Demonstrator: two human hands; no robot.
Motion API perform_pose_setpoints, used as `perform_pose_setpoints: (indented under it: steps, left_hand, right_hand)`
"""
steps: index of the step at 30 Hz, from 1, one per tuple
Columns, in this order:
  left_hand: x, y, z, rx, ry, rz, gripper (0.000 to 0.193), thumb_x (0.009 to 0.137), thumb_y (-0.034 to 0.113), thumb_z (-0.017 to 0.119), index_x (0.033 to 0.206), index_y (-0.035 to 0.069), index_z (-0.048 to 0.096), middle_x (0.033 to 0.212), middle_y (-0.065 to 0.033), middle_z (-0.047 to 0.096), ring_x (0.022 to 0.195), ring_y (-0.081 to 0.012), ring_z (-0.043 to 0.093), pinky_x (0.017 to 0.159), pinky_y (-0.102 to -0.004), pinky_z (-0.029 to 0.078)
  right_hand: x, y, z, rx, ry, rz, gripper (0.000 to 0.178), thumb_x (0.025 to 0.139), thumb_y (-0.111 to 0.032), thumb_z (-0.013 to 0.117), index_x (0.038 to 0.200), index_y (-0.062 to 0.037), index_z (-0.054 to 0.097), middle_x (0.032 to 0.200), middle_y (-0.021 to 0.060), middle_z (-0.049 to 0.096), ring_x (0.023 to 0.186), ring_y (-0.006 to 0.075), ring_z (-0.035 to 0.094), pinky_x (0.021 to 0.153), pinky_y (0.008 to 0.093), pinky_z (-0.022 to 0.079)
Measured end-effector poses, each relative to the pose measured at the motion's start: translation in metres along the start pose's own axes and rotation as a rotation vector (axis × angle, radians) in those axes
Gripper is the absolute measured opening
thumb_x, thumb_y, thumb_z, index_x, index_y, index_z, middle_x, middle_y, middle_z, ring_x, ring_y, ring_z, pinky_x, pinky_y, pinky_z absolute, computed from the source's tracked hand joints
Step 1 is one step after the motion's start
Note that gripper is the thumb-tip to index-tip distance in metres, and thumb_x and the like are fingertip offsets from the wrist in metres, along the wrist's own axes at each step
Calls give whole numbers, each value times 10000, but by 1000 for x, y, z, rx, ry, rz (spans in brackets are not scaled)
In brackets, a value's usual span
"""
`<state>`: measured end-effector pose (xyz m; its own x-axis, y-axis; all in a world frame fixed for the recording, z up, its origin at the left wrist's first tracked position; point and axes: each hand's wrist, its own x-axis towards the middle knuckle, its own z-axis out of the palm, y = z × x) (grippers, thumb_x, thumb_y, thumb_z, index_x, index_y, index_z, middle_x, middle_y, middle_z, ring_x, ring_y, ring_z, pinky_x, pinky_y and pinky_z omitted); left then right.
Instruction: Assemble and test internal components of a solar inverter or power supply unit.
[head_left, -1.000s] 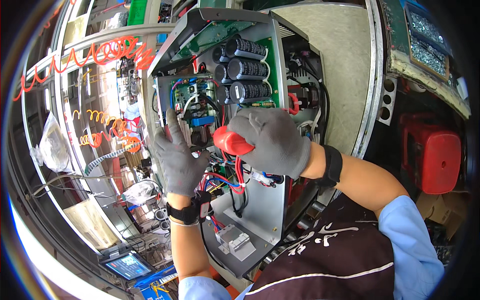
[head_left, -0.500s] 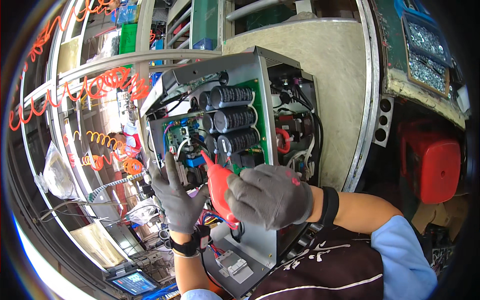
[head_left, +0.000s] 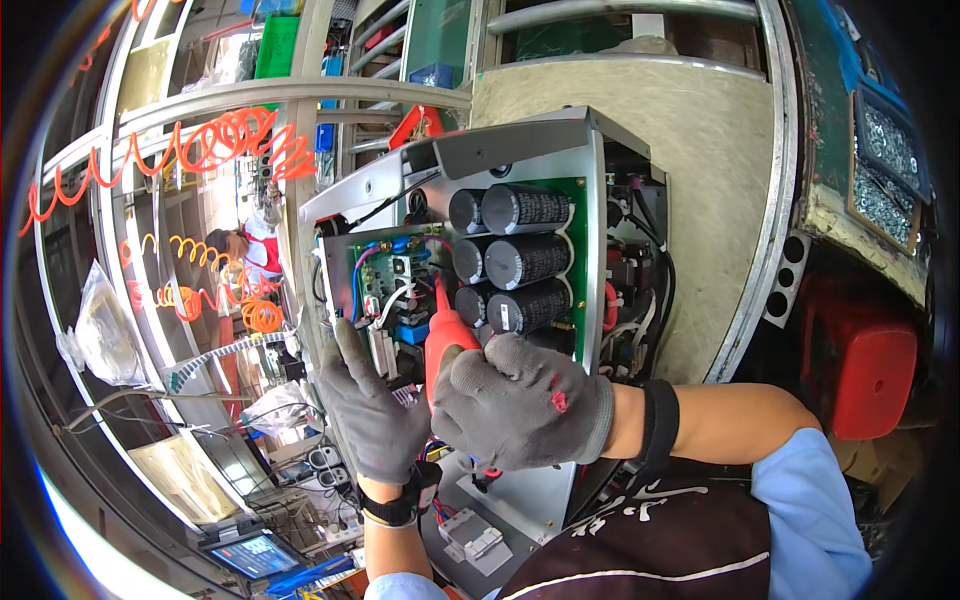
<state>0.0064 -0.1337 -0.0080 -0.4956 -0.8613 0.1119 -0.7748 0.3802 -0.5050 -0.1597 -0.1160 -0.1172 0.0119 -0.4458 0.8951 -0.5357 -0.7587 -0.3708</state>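
My right hand (head_left: 525, 405), in a grey glove, is wrapped round a red tapered hand tool (head_left: 445, 335) with a narrow tip; its exact kind is not clear. The tip points into an opened metal-cased electronic unit (head_left: 592, 270), beside a small green circuit board (head_left: 372, 275) with wires and connectors. Right of the tip stand several large black cylindrical capacitors (head_left: 528, 262). My left hand (head_left: 378, 410), also gloved, lies with fingers stretched out along the unit's left side, below the board. It holds nothing that I can see.
Below my hands is a pale grey plastic part (head_left: 478, 538) on the unit's flat metal. Orange coiled hoses (head_left: 235, 140) hang at the left. A screen (head_left: 250, 555) glows at lower left. A red stool (head_left: 865, 370) and trays of small metal parts (head_left: 885, 165) are at right.
The unit appears shifted right and slightly down in view. The red tool stands more upright, its tip now nearer the small board's wiring. My left hand is a little lower and further right.
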Motion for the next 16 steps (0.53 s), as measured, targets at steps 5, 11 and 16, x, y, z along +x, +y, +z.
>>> perform_pose_setpoints:
  steps: [5,11,16]
  left_hand:
    - [-1,0,-3,-39,-2,21,1104,598,240,766,1470,33,121,1184,-259,415,1019,-395,443,865,-473,372]
    - [-3,3,-8,-143,-13,24,1070,539,112,684,1460,21,149,1195,-253,406,1061,-412,420,915,-487,354]
    - [-6,1,-7,-187,-21,-21,1041,547,107,665,1451,2,159,1192,-251,409,1057,-408,424,922,-479,348]
  right_hand:
    - [0,2,3,18,-15,3,173,597,-199,593,734,-98,561,749,25,538,733,193,536,650,319,399]
    - [-9,11,10,-1,-50,-122,98,674,-139,619,726,-74,569,755,39,558,737,190,558,670,300,418]
    - [-5,27,10,-63,-120,-396,94,714,-190,579,682,-108,611,723,6,563,738,192,547,732,307,432]
